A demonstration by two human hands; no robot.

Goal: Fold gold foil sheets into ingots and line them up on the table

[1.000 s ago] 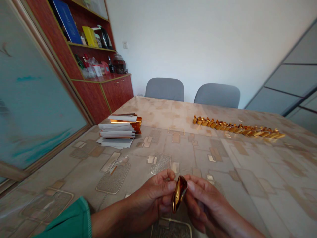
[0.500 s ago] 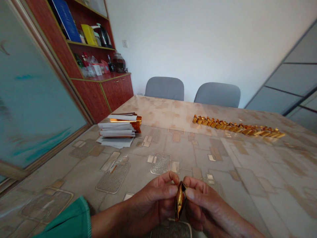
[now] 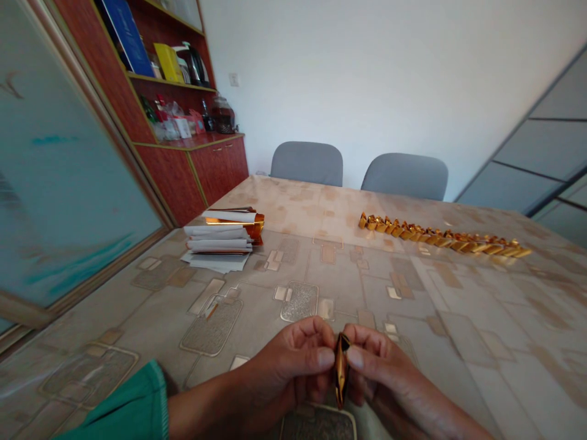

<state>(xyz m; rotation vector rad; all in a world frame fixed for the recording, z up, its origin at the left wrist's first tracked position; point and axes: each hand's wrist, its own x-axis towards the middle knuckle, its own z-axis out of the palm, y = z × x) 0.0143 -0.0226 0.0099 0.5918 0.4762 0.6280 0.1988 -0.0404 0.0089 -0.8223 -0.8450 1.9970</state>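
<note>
Pinching from the left, the left hand (image 3: 293, 366) is gripping the folded gold foil (image 3: 340, 370) between thumb and fingertips, upright just above the table (image 3: 413, 287), while the right hand (image 3: 385, 373) is pinching its opposite face. Light, slick and crease-prone, it is probably handling best by its flat faces.

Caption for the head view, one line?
Left hand and right hand pinch a gold foil piece; a row of gold folds lies beyond.

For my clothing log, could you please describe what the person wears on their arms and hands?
The left hand and right hand are bare, with no gloves or rings visible. A green sleeve with a stitched hem covers the left arm; the right shows none.
</note>
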